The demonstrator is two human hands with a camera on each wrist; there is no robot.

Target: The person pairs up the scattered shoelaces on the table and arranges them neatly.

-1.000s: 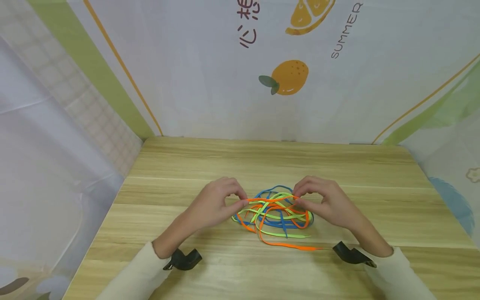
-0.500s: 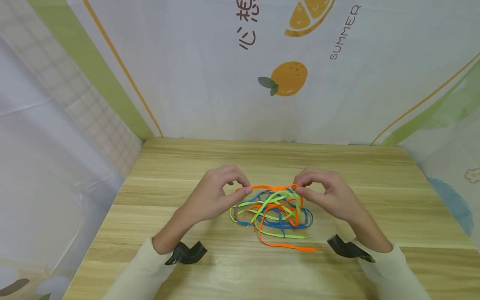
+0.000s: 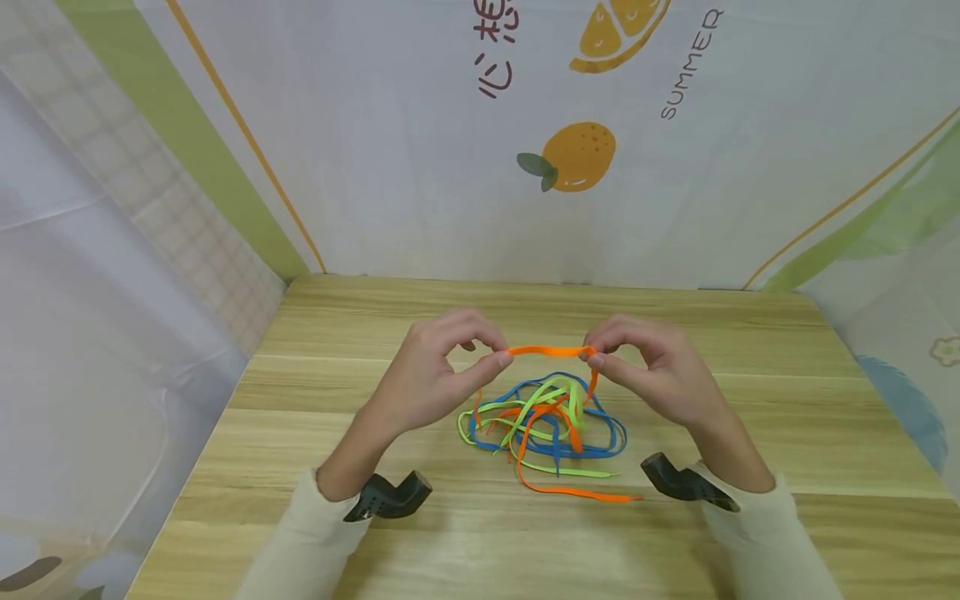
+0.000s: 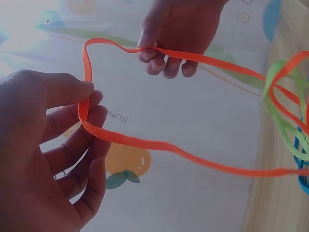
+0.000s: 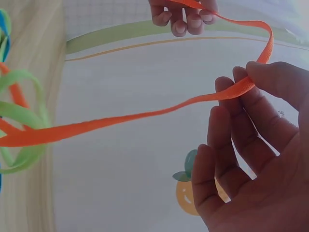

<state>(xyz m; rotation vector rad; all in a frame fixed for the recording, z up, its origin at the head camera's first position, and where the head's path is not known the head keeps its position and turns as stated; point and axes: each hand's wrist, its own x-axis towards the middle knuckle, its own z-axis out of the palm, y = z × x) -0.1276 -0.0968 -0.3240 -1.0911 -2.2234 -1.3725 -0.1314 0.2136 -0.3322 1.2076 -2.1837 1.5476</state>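
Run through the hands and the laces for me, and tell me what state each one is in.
Left hand: pinching the orange lace, raised
Right hand: pinching the orange lace, raised
Orange lace: a stretch held up between the hands, running down into the pile
Green lace: loosely looped in the pile, one tip lying out
Blue lace: lying in loops in the pile on the table; knots can't be made out

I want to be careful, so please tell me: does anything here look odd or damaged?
On the table, the blue lacing, green lacing and orange lacing cross one another loosely, so they look untidy. I see no damage or spill.
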